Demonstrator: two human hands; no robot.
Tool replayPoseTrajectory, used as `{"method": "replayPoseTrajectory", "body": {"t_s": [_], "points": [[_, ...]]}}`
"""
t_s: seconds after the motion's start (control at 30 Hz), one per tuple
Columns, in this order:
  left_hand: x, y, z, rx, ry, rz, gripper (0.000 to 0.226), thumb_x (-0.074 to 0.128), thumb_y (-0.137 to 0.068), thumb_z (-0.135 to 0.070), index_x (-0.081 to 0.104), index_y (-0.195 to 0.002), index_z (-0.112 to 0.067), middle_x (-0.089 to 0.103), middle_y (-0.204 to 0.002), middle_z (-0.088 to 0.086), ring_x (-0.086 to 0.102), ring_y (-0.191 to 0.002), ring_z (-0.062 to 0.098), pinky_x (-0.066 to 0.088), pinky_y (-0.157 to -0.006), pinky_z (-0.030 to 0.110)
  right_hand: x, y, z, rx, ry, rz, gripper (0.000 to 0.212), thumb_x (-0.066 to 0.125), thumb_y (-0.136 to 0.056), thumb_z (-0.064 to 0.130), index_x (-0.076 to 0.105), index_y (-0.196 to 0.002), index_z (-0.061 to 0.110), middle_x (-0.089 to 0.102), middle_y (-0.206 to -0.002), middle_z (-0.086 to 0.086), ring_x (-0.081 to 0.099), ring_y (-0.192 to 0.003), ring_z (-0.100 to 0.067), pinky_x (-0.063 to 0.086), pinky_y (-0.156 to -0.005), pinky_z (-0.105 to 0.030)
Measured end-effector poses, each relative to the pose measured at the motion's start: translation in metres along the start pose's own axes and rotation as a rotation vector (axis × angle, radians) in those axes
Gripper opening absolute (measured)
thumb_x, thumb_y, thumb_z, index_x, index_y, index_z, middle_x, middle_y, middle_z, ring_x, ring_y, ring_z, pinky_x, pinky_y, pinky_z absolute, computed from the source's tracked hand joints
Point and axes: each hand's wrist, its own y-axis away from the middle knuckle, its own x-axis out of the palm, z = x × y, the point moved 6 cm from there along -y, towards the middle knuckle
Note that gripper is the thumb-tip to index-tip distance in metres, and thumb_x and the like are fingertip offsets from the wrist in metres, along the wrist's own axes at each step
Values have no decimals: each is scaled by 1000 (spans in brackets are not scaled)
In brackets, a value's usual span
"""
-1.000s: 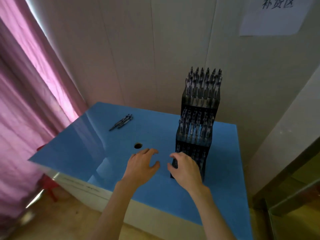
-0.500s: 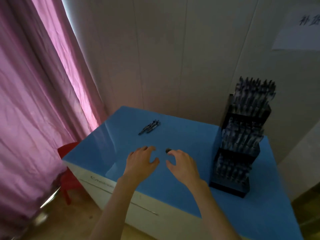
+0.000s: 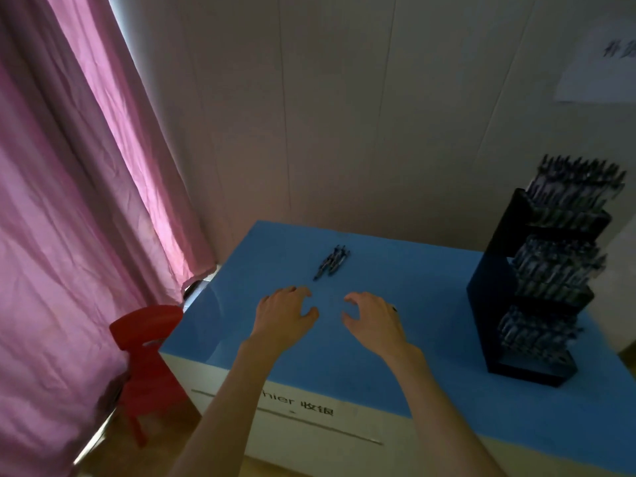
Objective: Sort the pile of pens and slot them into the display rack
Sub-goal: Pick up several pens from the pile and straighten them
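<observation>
Blue counter point(image 3: 430, 304) is carrying our pens point(image 3: 332, 262), and we are hovering left hand point(image 3: 284, 313) and right hand point(image 3: 373, 318), grips loose and empty, ready to feed the rack point(image 3: 495, 290).

Dim room; daylight glows through pink curtain point(image 3: 69, 201) at left; rack point(image 3: 537, 287) motion-blurred; wide-angle edge distortion.

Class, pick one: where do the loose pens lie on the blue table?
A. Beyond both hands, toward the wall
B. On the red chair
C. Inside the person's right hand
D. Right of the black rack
A: the loose pens lie on the blue table past the left hand and right hand, both empty.
</observation>
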Motion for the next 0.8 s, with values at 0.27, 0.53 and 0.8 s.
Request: {"method": "replayPoseTrajectory", "body": {"t_s": [0.27, 0.53, 0.8], "points": [[3, -79, 44, -52, 72, 59, 42, 52, -95, -48, 58, -131, -28, 63, -120, -4, 61, -108, 19, 49, -95, 38, 23, -61, -7, 94, -33, 9, 40, 59, -98, 37, 57, -134, 19, 70, -111, -2, 69, -94, -22, 58, -79, -40], [62, -166, 70, -108, 80, 240, 40, 57, -94, -43, 59, -129, -25, 60, -127, 0, 60, -112, 21, 51, -91, 35, 54, -141, -40, 173, -113, 79, 38, 59, -99, 31, 58, -134, 16, 63, -132, 1, 62, -111, -17, 51, -93, -31], [126, -247, 82, -149, 81, 273, 40, 55, -98, -40, 58, -130, -17, 60, -129, 5, 61, -110, 24, 53, -88, 39, 79, -179, -92, 280, -141, 92, 30, 60, -99, 26, 63, -127, 14, 65, -127, 2, 63, -106, -15, 51, -92, -28]]}}
